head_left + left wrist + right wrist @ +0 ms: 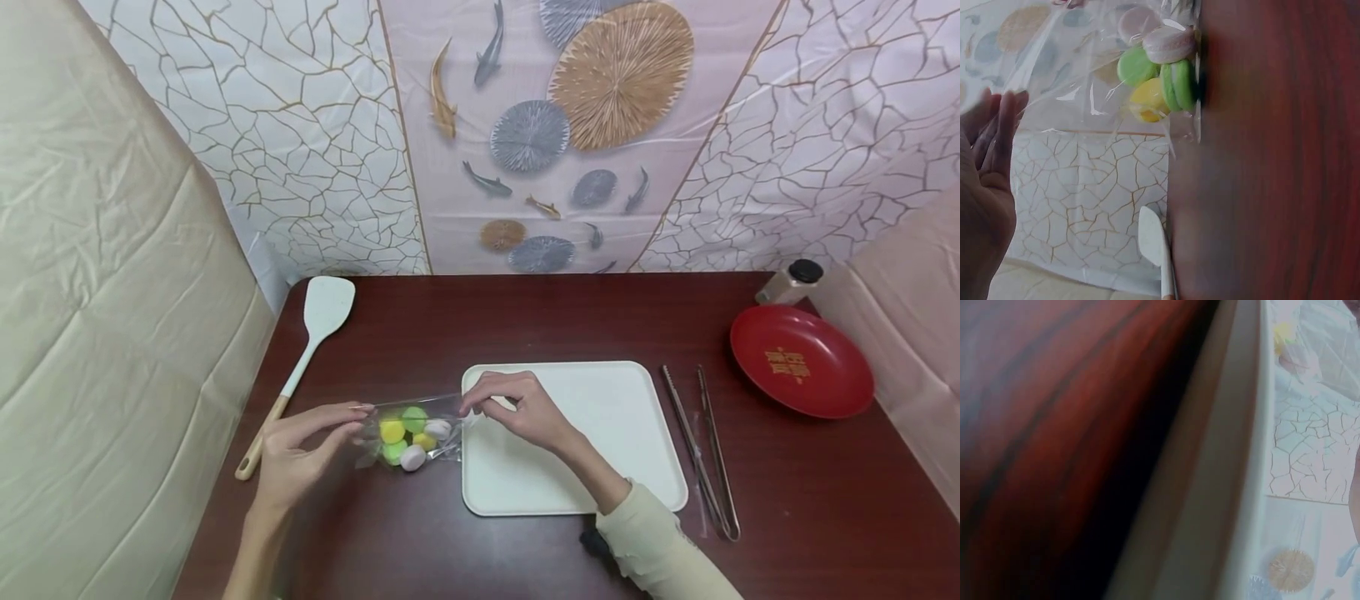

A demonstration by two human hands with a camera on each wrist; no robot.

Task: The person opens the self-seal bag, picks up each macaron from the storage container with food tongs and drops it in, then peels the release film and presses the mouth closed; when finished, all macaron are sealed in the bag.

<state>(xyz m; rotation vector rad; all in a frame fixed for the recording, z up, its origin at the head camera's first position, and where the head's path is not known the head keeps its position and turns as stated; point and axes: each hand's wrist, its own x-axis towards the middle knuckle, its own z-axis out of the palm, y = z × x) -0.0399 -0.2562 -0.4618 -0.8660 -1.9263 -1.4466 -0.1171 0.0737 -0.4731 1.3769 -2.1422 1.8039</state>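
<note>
A clear plastic bag (442, 408) is stretched between my two hands, just left of the white tray (570, 433). Inside it lie several macarons (414, 442) in yellow, green and pale pink; the left wrist view shows the green macaron (1177, 84) and others bunched at the bag's low end. My left hand (296, 454) pinches the bag's left upper corner between thumb and fingers. The right upper corner is pinched by my right hand (525, 408), whose forearm crosses above the tray. In the right wrist view the tray's rim covers much of the picture.
A white spatula (327, 308) with a wooden handle lies at the left. Metal tongs (708, 458) lie along the tray's right side. Farther right are a red plate (832, 367) and a black-lidded jar (787, 283). A small black object (595, 542) shows under the right sleeve.
</note>
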